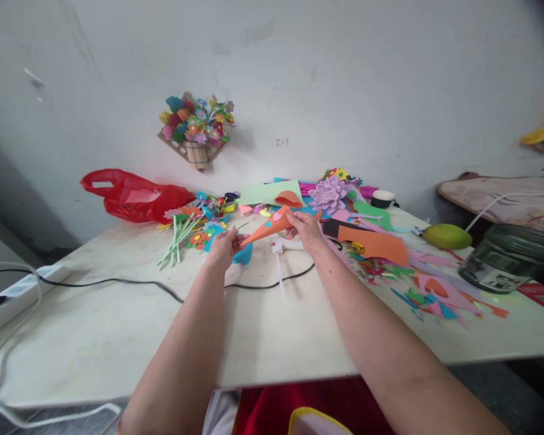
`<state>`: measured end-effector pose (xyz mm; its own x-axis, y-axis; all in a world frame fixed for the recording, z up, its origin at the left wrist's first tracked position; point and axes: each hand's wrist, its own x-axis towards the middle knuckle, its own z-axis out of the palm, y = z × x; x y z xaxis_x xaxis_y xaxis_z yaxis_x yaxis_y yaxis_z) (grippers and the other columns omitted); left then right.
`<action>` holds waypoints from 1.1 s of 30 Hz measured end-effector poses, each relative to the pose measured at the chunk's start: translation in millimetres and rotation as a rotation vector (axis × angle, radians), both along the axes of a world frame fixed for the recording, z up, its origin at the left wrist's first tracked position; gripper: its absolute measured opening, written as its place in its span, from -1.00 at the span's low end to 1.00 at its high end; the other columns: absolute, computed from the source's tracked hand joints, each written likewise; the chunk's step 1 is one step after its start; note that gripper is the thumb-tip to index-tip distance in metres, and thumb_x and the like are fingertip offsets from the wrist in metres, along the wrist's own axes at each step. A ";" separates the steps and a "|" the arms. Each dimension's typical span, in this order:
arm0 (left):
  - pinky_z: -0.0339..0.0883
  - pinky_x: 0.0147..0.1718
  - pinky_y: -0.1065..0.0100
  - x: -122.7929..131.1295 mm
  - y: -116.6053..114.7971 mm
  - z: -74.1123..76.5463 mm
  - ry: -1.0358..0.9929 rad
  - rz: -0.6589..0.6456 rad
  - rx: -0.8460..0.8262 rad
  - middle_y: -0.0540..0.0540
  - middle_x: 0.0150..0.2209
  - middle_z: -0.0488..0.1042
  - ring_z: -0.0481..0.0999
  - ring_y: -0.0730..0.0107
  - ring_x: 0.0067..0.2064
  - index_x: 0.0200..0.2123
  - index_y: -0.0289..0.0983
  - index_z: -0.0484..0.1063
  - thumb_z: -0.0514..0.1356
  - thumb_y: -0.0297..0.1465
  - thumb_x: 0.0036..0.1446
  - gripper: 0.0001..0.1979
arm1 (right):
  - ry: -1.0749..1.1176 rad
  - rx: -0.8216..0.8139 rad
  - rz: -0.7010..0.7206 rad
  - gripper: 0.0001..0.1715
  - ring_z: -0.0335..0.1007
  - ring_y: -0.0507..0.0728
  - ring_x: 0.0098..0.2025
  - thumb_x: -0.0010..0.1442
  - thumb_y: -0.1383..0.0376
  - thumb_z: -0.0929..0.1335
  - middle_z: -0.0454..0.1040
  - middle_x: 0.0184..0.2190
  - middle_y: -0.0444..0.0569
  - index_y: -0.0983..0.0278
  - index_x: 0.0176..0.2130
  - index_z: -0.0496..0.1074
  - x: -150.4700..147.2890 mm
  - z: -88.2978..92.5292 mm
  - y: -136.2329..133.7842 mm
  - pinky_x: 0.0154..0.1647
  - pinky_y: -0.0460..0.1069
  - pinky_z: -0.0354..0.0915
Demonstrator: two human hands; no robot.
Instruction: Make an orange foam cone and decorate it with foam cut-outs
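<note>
An orange cone [268,227] with small pink and blue shapes on it is held between my two hands above the middle of the table. My left hand [227,244] pinches its narrow tip at the lower left. At the wider upper right end, my right hand [304,229] grips it with the fingers closed. A blue piece [242,254] shows just below my left fingers. Beneath my right hand lies a white glue gun [284,244], with a clear stick pointing toward me.
A red plastic bag [138,196], pale green strips [178,238] and foam flowers [198,238] lie left. Right are an orange sheet [374,243], coloured scraps [435,296] and a glass jar [508,257]. A black cable [131,281] crosses the table [95,338].
</note>
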<state>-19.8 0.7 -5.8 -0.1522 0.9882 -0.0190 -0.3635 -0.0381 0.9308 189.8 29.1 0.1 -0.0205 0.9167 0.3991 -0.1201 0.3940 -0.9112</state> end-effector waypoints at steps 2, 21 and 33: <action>0.30 -0.61 0.49 1.1 0.0 -0.8 0.028 -0.015 0.002 -0.11 -0.53 0.48 0.45 0.48 -0.57 -0.42 -0.32 0.21 0.06 -0.44 0.16 -0.89 | 0.004 -0.015 -0.017 -0.57 0.22 -0.03 -0.69 -0.12 -0.03 0.39 0.31 -0.73 -0.16 0.28 -0.57 0.31 0.0 0.7 -1.3 -0.71 -0.13 0.15; 0.08 -0.68 0.57 -3.4 -2.2 6.8 -0.027 -0.013 0.162 0.16 -0.72 0.13 0.15 0.65 -0.69 -0.53 -0.27 0.17 0.27 -0.35 -0.07 -0.73 | 0.040 -0.035 -0.067 -0.62 0.16 -0.04 -0.72 -0.14 0.03 0.39 0.25 -0.76 -0.19 0.26 -0.62 0.26 0.3 2.5 -3.7 -0.71 -0.12 0.13; 0.18 -0.61 0.49 18.8 -14.0 3.6 0.512 -0.493 0.067 -0.04 -0.52 0.44 0.34 0.54 -0.60 -0.28 -0.32 0.39 0.39 -0.31 -0.25 -0.58 | -0.134 0.073 0.037 -0.68 0.17 -0.04 -0.67 -0.04 0.07 0.34 0.25 -0.72 -0.20 0.27 -0.56 0.31 -4.0 4.3 -9.5 -0.65 -0.12 0.12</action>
